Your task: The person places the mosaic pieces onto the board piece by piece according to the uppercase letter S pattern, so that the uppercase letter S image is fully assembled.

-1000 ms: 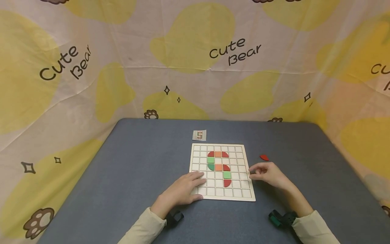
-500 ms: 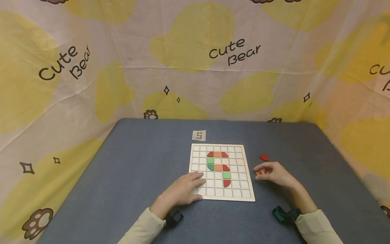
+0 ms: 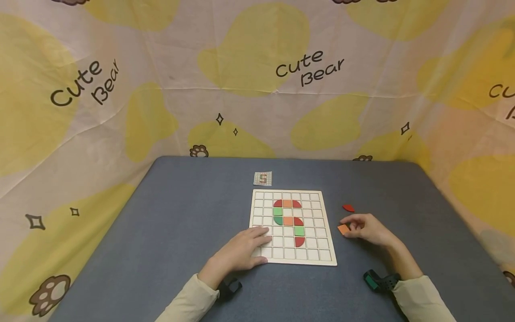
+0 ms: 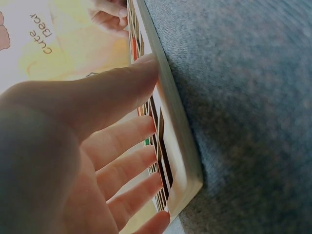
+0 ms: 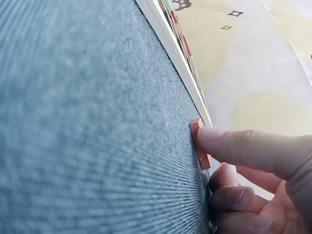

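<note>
My left hand [image 3: 241, 248] rests with spread fingers on the lower left of a white gridded board [image 3: 277, 254]; the thumb lies at its near edge. Red, green and orange tiles form an S-like figure on it, including an orange square [image 3: 288, 221] and a light green square [image 3: 299, 230]. Just right of the board, my right hand [image 3: 366, 229] pinches a loose orange square tile [image 3: 343, 229] low at the table. In the right wrist view its thumb [image 5: 212, 136] touches the orange tile [image 5: 199, 146]; the index fingertip is hidden there.
A red curved-edge tile [image 3: 348, 208] lies beyond my right hand. Behind the board is a small card [image 3: 263, 179] printed with an S pattern. The blue-grey table [image 3: 193, 201] meets a patterned cloth [image 3: 249, 58] at its back.
My right hand has moved right, away from the board's right edge. The orange square tile, hidden earlier, now shows at its fingertips. My left hand has stayed put.
</note>
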Demonstrator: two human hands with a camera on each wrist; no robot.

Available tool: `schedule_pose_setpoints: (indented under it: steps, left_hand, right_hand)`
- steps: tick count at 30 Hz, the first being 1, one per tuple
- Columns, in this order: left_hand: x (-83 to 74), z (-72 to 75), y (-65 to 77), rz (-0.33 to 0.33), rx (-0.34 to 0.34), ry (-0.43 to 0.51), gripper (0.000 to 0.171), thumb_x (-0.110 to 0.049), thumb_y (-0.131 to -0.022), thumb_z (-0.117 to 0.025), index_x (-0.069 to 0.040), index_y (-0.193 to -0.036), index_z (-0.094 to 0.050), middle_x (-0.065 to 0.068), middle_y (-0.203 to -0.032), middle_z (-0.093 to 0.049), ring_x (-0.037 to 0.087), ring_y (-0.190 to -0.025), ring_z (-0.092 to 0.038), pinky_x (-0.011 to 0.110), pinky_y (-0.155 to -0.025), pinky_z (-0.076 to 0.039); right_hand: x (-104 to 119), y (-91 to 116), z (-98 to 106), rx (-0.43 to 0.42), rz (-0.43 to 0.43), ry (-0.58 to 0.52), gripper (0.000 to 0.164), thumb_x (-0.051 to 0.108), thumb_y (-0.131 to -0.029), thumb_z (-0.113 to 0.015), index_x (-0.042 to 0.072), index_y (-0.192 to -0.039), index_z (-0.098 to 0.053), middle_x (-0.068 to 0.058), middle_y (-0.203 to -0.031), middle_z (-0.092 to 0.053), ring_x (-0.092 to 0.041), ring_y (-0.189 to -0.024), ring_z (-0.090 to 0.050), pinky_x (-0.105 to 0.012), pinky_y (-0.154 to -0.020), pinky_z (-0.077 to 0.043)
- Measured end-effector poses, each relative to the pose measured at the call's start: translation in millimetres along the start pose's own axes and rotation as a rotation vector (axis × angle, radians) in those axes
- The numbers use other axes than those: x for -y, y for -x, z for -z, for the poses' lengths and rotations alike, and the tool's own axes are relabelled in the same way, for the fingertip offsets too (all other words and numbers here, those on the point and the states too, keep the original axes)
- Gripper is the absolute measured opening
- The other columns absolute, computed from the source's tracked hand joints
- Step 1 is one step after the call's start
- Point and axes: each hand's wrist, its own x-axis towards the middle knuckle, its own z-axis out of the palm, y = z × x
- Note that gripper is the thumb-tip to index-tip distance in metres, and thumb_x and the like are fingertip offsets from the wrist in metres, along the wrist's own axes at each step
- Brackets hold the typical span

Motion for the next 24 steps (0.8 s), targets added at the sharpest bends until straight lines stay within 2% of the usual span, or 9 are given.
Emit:
schedule_pose_setpoints:
  steps: [6, 13, 24]
  left_hand:
    - [0.2, -0.7, -0.8, 0.000, -0.001, 0.001, 0.051, -0.033, -0.086, -0.070, -0.013, -0.132, -0.059, 0.009, -0.143, -0.054, 0.027, -0.134, -0.050, 0.043, -0.110, -0.043]
    - [-0.1, -0.5, -0.3, 0.007, 0.002, -0.002, 0.051, -0.033, -0.086, -0.070, -0.013, -0.132, -0.059, 0.008, -0.143, -0.054, 0.027, -0.135, -0.049, 0.043, -0.110, -0.043]
    - [-1.1, 0.1, 0.4, 0.009, 0.002, 0.007, 0.051, -0.033, -0.086, -0.069, -0.013, -0.132, -0.059, 0.008, -0.144, -0.053, 0.027, -0.135, -0.049, 0.044, -0.111, -0.043]
  right_hand:
    - [-4.5, -1.0, 2.0, 0.013, -0.020, 0.002, 0.039, 0.003, -0.079, -0.073, -0.014, -0.112, -0.062, 0.004, -0.070, -0.049, 0.002, -0.057, -0.041, -0.017, -0.051, -0.037]
    - [-5.3, -1.1, 1.8, 0.031, -0.017, -0.008, 0.038, 0.004, -0.080, -0.073, -0.013, -0.112, -0.063, 0.004, -0.070, -0.049, 0.002, -0.057, -0.041, -0.017, -0.051, -0.036]
    - [-3.1, 0.2, 0.1, 0.000, -0.072, 0.009, 0.032, 0.006, -0.079, -0.074, -0.009, -0.106, -0.066, 0.001, -0.072, -0.049, 0.000, -0.059, -0.042, -0.018, -0.053, -0.036]
